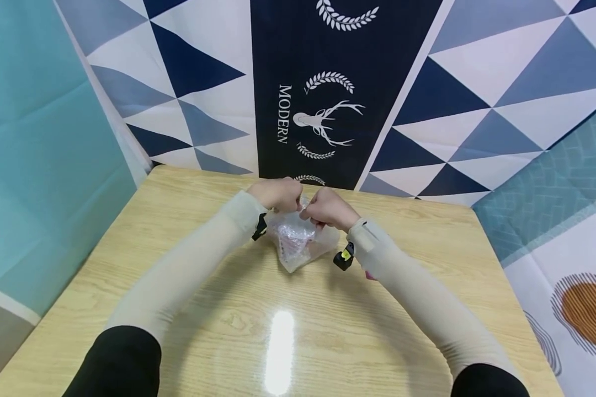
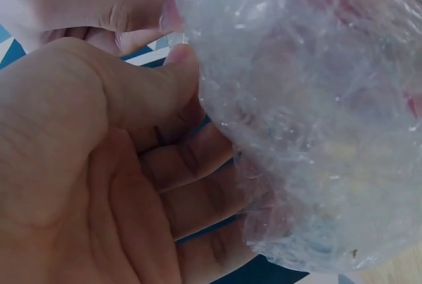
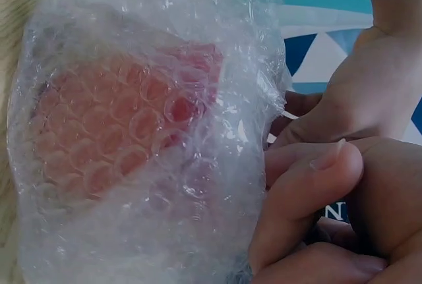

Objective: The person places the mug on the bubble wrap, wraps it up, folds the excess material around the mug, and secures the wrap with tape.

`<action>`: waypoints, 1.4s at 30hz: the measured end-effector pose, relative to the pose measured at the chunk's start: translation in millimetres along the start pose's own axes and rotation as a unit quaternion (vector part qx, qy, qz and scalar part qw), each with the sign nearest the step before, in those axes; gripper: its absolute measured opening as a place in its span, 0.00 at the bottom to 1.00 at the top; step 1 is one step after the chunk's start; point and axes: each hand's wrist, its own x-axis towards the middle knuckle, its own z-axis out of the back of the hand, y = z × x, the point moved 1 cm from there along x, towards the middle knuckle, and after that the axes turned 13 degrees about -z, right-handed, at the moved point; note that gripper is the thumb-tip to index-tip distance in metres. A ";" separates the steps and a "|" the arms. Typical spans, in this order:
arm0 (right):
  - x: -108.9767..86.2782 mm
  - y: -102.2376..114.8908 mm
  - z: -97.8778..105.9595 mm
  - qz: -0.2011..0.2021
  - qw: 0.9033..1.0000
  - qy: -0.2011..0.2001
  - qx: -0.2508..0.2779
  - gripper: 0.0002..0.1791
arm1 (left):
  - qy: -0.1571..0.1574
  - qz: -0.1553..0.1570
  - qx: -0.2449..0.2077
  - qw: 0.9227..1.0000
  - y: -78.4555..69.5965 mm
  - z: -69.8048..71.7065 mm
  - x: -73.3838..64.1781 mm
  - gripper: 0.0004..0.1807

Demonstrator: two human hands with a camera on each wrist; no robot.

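A clear bubble-wrap bag [image 1: 298, 242] hangs close over the far part of the table, a pinkish-red item [image 3: 119, 126] showing through its bubbles. My left hand [image 1: 280, 194] pinches the bag's upper edge between thumb and curled index finger, its other fingers lying behind the plastic in the left wrist view. Right beside it, my right hand [image 1: 330, 208] grips the same edge, thumb and bent fingers at the plastic. The two hands nearly meet at the top of the bag. What the wrapped item is stays blurred by the plastic.
A small pink thing [image 1: 370, 275] lies on the wooden table [image 1: 218, 331], partly hidden by the right sleeve. Behind the table's far edge hangs a patterned cloth [image 1: 208, 110] with a dark deer panel. A teal sheet [image 1: 44, 138] borders the left side.
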 end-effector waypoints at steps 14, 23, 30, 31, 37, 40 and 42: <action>-2.3 -3.1 -3.4 0.005 0.999 -0.041 -0.024 0.23 | -0.009 0.007 0.007 1.000 0.4 -0.4 6.6 0.13; 1.6 -12.4 -3.2 -0.009 0.996 -0.067 -0.056 0.23 | -0.030 0.011 -0.009 0.999 1.7 -0.3 5.1 0.09; -1.2 -5.8 -8.5 -0.042 0.976 -0.135 -0.165 0.25 | -0.088 0.005 -0.033 0.996 4.1 -1.9 -0.4 0.07; -1.6 -5.2 -9.5 -0.046 0.973 -0.146 -0.175 0.25 | -0.103 0.000 -0.026 0.994 3.1 -3.1 -0.9 0.05; -4.1 -4.8 -11.4 -0.035 0.971 -0.155 -0.177 0.24 | -0.157 -0.030 0.062 0.985 -8.2 -8.3 -3.3 0.02; -5.9 -3.0 -13.4 -0.040 0.973 -0.145 -0.178 0.24 | -0.150 -0.039 0.080 0.985 -12.3 -8.7 -5.2 0.04; -6.6 -1.0 -15.6 -0.036 0.972 -0.142 -0.185 0.25 | -0.140 -0.040 0.079 0.986 -14.4 -9.0 -7.2 0.06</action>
